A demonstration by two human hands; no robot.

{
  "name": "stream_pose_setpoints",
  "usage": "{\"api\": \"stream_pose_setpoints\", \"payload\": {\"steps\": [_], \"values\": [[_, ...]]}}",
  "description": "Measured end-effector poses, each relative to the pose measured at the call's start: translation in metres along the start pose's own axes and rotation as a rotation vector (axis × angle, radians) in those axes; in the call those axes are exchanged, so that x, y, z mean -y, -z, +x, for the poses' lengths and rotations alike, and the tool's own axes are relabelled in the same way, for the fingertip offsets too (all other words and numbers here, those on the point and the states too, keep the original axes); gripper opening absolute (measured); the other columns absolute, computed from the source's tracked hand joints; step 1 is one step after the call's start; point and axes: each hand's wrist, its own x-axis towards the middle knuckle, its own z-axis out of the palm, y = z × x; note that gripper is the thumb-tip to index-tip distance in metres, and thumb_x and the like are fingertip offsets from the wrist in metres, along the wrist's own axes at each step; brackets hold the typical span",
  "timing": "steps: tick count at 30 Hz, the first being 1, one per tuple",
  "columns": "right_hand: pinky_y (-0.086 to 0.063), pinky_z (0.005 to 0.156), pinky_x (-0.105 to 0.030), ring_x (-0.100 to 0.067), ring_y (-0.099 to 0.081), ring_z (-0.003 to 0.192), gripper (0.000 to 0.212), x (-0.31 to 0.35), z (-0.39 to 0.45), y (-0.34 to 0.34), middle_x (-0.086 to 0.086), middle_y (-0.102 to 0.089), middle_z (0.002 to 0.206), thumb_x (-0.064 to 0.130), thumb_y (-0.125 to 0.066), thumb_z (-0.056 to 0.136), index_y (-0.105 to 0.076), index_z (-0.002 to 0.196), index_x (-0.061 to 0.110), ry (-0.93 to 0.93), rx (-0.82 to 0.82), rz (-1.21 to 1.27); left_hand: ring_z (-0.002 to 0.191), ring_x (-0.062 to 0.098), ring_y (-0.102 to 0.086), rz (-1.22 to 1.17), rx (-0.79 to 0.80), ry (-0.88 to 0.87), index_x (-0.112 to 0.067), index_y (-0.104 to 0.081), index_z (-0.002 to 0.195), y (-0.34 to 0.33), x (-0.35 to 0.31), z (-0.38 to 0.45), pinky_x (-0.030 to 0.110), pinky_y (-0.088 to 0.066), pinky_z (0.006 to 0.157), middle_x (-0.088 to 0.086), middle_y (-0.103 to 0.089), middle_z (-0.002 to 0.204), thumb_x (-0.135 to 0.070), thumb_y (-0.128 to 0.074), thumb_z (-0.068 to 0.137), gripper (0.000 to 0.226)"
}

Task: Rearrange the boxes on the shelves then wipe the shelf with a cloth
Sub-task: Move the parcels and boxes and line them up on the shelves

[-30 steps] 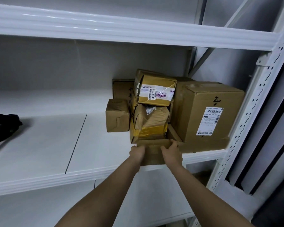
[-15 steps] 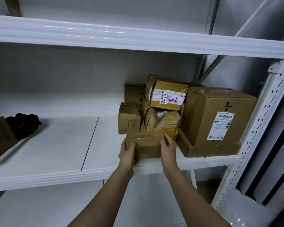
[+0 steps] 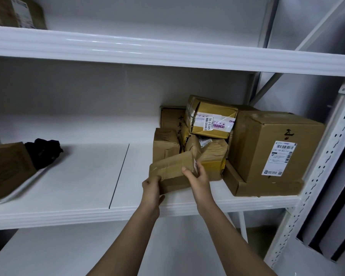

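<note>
Both hands hold a small taped cardboard parcel [image 3: 172,170], tilted with its right end raised, just above the white middle shelf [image 3: 78,186]. My left hand [image 3: 150,188] grips its lower left corner. My right hand [image 3: 197,176] grips its right end. Behind it sits a pile of brown boxes: a small upright box [image 3: 164,143], a crumpled taped parcel [image 3: 212,154], a labelled box [image 3: 211,118] on top, and a large box [image 3: 275,144] resting on a flat box [image 3: 265,185]. A black cloth [image 3: 43,152] lies at the shelf's left.
Another cardboard box [image 3: 6,168] sits at the far left on a white tray [image 3: 20,191], beside the cloth. More boxes [image 3: 14,11] stand on the upper shelf [image 3: 167,50]. A perforated white upright [image 3: 315,176] bounds the right side. A lower shelf [image 3: 68,251] lies below.
The parcel has been lifted from the shelf's front edge and tilted, its right end now higher. My right hand shifted onto that end. The view moved so more of the left shelf shows.
</note>
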Motion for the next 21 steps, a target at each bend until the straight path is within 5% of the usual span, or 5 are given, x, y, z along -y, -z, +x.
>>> {"api": "stream_pose_setpoints", "payload": {"steps": [6, 12, 17, 21], "values": [[-0.045, 0.090, -0.034, -0.015, -0.045, 0.109, 0.054, 0.006, -0.004, 0.000, 0.001, -0.042, 0.132, 0.029, -0.052, 0.097, -0.028, 0.146, 0.028, -0.087, 0.040, 0.106, 0.119, 0.021, -0.051, -0.025, 0.047, -0.169, -0.031, -0.036, 0.133, -0.002, -0.004, -0.005, 0.039, -0.043, 0.095, 0.003, -0.051, 0.131, -0.027, -0.049, 0.096, 0.039], [-0.043, 0.090, -0.029, -0.012, -0.050, 0.109, 0.052, 0.007, -0.007, 0.005, 0.005, -0.048, 0.128, 0.023, -0.057, 0.095, -0.036, 0.142, 0.027, -0.033, 0.028, 0.149, 0.118, 0.017, -0.051, -0.010, 0.016, -0.280, -0.037, -0.044, 0.126, -0.002, -0.006, 0.001, 0.042, -0.043, 0.101, -0.001, -0.050, 0.132, -0.028, -0.053, 0.094, 0.034], [-0.042, 0.078, -0.011, -0.010, -0.045, 0.119, 0.071, 0.006, -0.006, 0.006, 0.006, -0.044, 0.131, 0.017, -0.070, 0.085, -0.030, 0.143, 0.028, 0.130, 0.008, 0.058, 0.114, 0.014, -0.051, 0.032, -0.013, -0.181, -0.027, -0.051, 0.130, 0.001, -0.001, 0.011, 0.034, -0.039, 0.092, -0.004, -0.054, 0.129, -0.047, -0.046, 0.091, 0.044], [-0.040, 0.077, -0.012, -0.012, -0.045, 0.119, 0.088, 0.005, -0.006, 0.002, 0.002, -0.043, 0.129, 0.020, -0.078, 0.077, -0.023, 0.145, 0.032, 0.174, 0.025, -0.064, 0.120, 0.016, -0.050, -0.056, 0.001, -0.114, -0.023, -0.041, 0.138, 0.004, 0.001, 0.012, 0.036, -0.041, 0.093, -0.001, -0.052, 0.133, -0.039, -0.042, 0.095, 0.047]]}}
